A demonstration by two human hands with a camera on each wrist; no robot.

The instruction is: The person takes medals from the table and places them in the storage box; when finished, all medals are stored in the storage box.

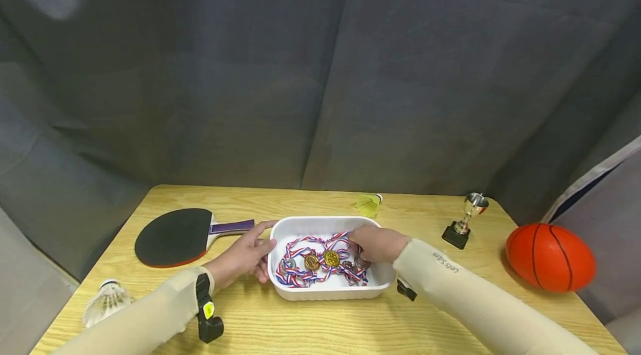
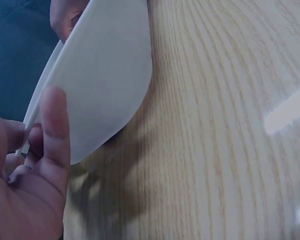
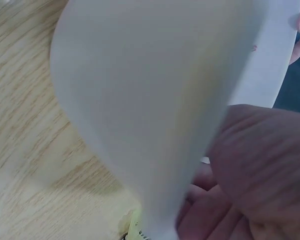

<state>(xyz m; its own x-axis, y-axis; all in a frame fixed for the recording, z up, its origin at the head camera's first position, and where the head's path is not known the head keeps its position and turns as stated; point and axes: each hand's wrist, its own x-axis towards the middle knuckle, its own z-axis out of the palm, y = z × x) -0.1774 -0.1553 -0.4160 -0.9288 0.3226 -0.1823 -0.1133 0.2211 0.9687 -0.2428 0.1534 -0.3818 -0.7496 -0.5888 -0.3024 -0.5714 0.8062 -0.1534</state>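
A white plastic basin [image 1: 330, 293] stands on the table, holding several medals on red, white and blue ribbons. Among them are a gold medal [image 1: 331, 258] and a bronze-toned medal [image 1: 311, 262]. My left hand [image 1: 245, 255] grips the basin's left end, thumb at the rim and fingers outside; the left wrist view shows its fingers against the white wall [image 2: 110, 75]. Reaching over the right end, my right hand [image 1: 378, 242] has its fingers curled at a silver medal [image 1: 360, 261] and its ribbon. Its fingertips are partly hidden.
Left lies a black table tennis bat [image 1: 174, 235], with a white shuttlecock [image 1: 106, 304] nearer. A yellow shuttlecock [image 1: 368, 205] sits behind the basin. At right stand a small trophy cup [image 1: 466, 221] and an orange ball [image 1: 551, 257]. Grey curtain [image 1: 320, 77] hangs behind the table.
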